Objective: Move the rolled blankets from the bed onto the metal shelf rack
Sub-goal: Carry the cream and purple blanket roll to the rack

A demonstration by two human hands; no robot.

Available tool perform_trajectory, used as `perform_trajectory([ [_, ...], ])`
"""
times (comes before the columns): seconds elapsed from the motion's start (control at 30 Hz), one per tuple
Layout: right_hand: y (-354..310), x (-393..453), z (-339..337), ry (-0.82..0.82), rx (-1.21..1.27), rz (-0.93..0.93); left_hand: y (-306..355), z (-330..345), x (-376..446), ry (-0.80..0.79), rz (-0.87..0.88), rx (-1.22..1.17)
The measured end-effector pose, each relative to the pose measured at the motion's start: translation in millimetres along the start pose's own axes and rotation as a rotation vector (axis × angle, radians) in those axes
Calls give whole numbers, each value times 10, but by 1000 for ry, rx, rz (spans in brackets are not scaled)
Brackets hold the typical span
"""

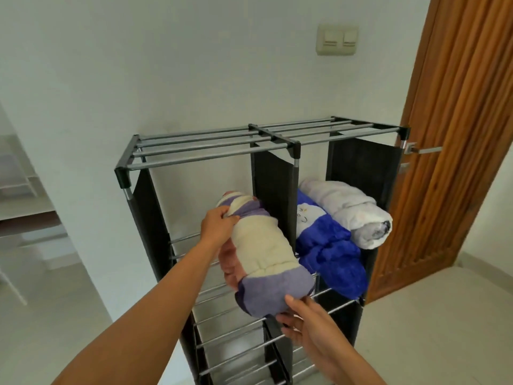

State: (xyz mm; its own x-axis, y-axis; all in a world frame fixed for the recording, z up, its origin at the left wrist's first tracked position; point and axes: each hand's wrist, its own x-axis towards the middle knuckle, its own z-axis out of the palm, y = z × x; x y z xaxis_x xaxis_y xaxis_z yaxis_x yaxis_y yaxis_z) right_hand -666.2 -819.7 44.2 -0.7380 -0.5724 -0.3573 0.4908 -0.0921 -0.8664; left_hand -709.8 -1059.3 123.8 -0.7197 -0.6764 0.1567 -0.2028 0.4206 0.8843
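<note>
A black metal shelf rack (pixel 211 147) with silver bars stands against the white wall. A rolled cream, purple and pink blanket (pixel 263 254) lies in its upper left compartment, beside the fabric divider. My left hand (pixel 218 225) grips the roll's far end. My right hand (pixel 308 323) presses under its near purple end. In the upper right compartment lie a rolled blue blanket (pixel 330 245) and a rolled white blanket (pixel 352 212), side by side. The bed is out of view.
A brown wooden door (pixel 455 129) with a metal handle (pixel 422 150) stands right of the rack. A light switch (pixel 336 39) is on the wall above. White furniture (pixel 19 190) shows at the left edge. Pale tiled floor surrounds the rack.
</note>
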Motion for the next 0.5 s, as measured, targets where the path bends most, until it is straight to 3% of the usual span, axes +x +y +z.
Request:
perform_trajectory([
  [0.27, -114, 489, 176, 63, 142, 2, -96, 263, 458, -78, -20, -19],
  [0.5, -203, 682, 96, 71, 210, -15, -348, 385, 498, -54, -215, -92],
])
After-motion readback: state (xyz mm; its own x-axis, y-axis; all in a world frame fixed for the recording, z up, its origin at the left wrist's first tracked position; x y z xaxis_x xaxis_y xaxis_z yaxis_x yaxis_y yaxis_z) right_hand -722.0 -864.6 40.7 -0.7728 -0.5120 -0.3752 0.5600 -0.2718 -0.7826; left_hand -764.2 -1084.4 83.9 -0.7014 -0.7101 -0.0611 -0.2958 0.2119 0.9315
